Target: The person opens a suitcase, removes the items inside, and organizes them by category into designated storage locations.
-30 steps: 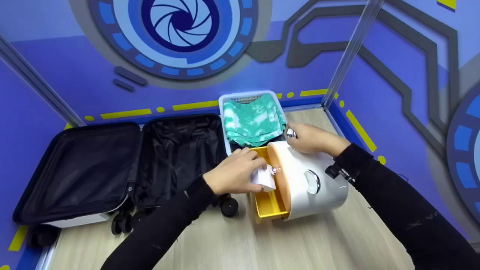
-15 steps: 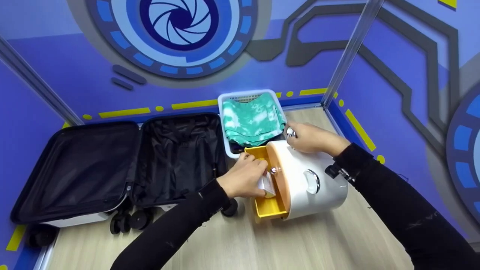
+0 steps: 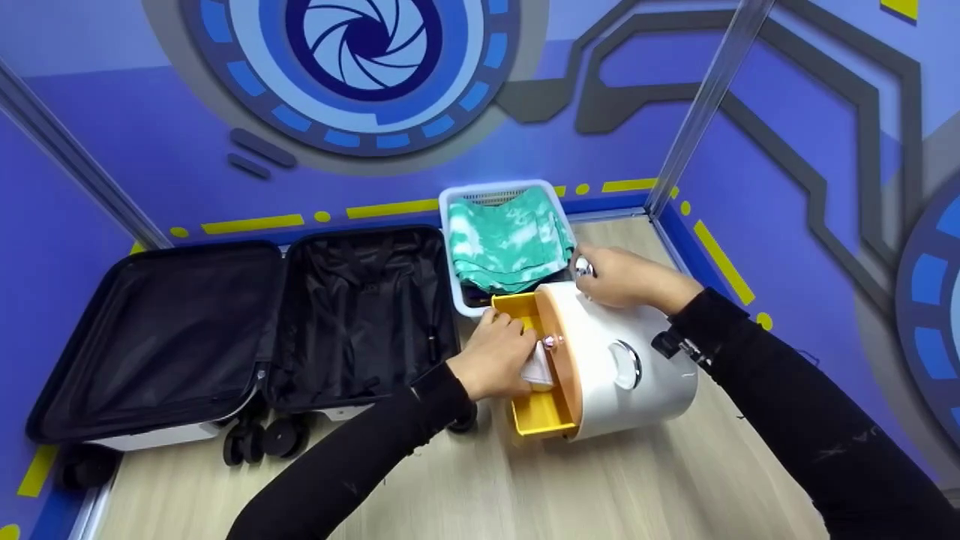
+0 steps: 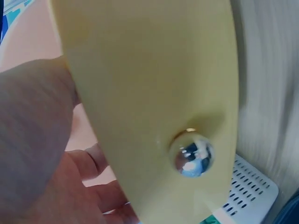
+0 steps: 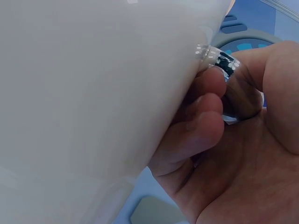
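A white rounded cabinet (image 3: 652,375) lies on the floor with its peach front facing left and a yellow drawer (image 3: 544,420) pulled out. My left hand (image 3: 495,356) reaches into the drawer, fingers curled round a small white box (image 3: 537,369), which the hand partly covers. The left wrist view shows the drawer's front panel (image 4: 149,93) with a chrome knob (image 4: 192,155), hiding the box; the left hand's fingers (image 4: 112,196) are behind it. My right hand (image 3: 626,277) grips the chrome handle (image 5: 238,93) on the cabinet's side.
An open suitcase (image 3: 360,322) with black lining lies to the left. Behind the cabinet stands a white basket (image 3: 450,259) holding folded green-and-white cloth (image 3: 510,236). Blue panel walls (image 3: 420,180) enclose the wooden floor (image 3: 487,487).
My left hand has moved slightly right and lower into the drawer with the small white box, whose visible part has shrunk. The right hand keeps its grip on the handle.
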Tool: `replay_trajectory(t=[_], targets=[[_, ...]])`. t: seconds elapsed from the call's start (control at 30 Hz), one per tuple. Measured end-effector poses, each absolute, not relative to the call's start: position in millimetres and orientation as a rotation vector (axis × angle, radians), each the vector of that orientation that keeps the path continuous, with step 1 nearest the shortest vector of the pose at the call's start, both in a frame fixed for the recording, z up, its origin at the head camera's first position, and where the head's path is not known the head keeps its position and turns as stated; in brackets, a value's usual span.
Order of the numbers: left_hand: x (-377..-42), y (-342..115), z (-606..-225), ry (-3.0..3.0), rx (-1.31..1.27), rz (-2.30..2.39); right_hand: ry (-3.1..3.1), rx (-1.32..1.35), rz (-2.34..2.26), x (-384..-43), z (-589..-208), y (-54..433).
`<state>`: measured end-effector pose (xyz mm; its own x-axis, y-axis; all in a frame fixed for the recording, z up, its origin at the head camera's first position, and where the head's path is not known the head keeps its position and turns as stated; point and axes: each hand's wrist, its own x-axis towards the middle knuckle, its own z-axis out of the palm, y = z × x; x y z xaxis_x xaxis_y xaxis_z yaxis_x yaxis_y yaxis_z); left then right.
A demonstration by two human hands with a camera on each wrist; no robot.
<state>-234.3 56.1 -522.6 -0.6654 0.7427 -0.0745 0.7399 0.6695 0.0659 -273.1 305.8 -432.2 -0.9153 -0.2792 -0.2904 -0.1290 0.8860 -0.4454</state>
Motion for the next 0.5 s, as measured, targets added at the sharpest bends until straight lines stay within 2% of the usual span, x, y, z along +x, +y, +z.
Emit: replay_trajectory(t=[0.5], targets=[[-238.1, 52.3, -522.0, 2.789, 1.237, 0.136, 2.692, -0.271, -0.614, -271.7, -431.0, 303.6]])
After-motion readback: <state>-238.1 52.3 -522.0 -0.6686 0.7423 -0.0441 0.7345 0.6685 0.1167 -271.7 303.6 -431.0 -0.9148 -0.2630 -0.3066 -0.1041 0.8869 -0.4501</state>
